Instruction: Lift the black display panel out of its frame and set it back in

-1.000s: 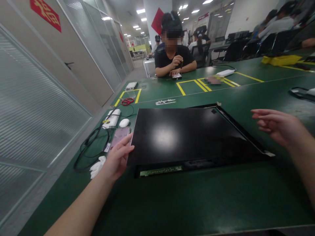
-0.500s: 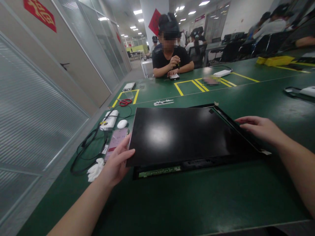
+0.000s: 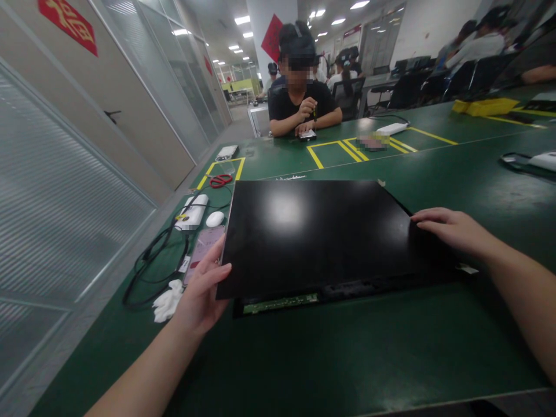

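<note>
A glossy black display panel (image 3: 304, 243) is held by its left edge in my left hand (image 3: 204, 289), thumb on top and the other fingers beneath. My right hand (image 3: 452, 231) pinches the panel's right edge. Underneath lies a dark frame or backing, with a green circuit strip (image 3: 280, 304) showing along its near side. The panel covers most of that backing, and its left side is raised above it. A pale tab (image 3: 468, 269) sticks out at the near right corner.
Left of the panel lie a phone (image 3: 206, 249), a white crumpled cloth (image 3: 168, 301), a white oval object (image 3: 215, 219), a white power bank-like block (image 3: 191, 211) and black cables (image 3: 139, 272). Red-handled scissors (image 3: 220, 180) lie beyond. A person (image 3: 304, 104) sits across the green table.
The panel has risen and shifted slightly, now covering more of the frame's right side. My right hand has closed onto its right edge; my left hand keeps its grip.
</note>
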Action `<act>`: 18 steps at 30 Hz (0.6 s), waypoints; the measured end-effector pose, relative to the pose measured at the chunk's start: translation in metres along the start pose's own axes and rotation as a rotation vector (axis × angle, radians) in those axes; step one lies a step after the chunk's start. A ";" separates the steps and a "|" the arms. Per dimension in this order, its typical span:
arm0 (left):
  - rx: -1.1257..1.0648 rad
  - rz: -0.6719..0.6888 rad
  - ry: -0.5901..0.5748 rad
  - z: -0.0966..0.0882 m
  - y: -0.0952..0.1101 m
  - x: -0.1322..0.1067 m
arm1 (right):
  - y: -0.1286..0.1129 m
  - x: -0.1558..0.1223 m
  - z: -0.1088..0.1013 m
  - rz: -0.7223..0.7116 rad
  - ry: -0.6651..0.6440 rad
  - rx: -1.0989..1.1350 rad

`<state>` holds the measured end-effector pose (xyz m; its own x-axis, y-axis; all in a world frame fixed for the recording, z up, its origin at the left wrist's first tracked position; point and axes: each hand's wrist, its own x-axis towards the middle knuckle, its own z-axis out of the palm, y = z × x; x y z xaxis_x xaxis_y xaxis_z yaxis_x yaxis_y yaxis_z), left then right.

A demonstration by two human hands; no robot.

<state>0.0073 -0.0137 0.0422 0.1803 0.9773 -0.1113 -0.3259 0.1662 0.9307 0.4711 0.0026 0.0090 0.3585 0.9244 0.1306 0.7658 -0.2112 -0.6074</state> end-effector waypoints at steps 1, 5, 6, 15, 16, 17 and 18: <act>-0.005 -0.014 0.008 0.001 0.000 0.000 | 0.001 0.000 0.000 -0.008 0.011 0.017; 0.000 -0.056 0.037 0.002 0.001 0.002 | 0.002 -0.001 0.003 -0.018 0.031 0.050; 0.002 -0.062 0.036 0.001 0.000 0.002 | 0.002 -0.001 0.003 -0.017 0.034 0.050; 0.010 -0.104 -0.019 -0.005 -0.014 0.010 | 0.000 -0.001 0.004 0.003 0.060 -0.017; 0.015 -0.108 -0.020 -0.006 -0.016 0.011 | -0.001 -0.001 0.004 -0.001 0.056 -0.031; 0.018 -0.112 -0.017 -0.007 -0.017 0.012 | -0.001 0.000 0.004 -0.007 0.050 -0.044; 0.019 -0.117 -0.009 -0.007 -0.017 0.012 | -0.001 0.000 0.004 -0.013 0.044 -0.055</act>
<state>0.0085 -0.0039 0.0223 0.2248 0.9501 -0.2162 -0.2850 0.2763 0.9179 0.4681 0.0040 0.0059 0.3703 0.9127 0.1729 0.7983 -0.2175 -0.5616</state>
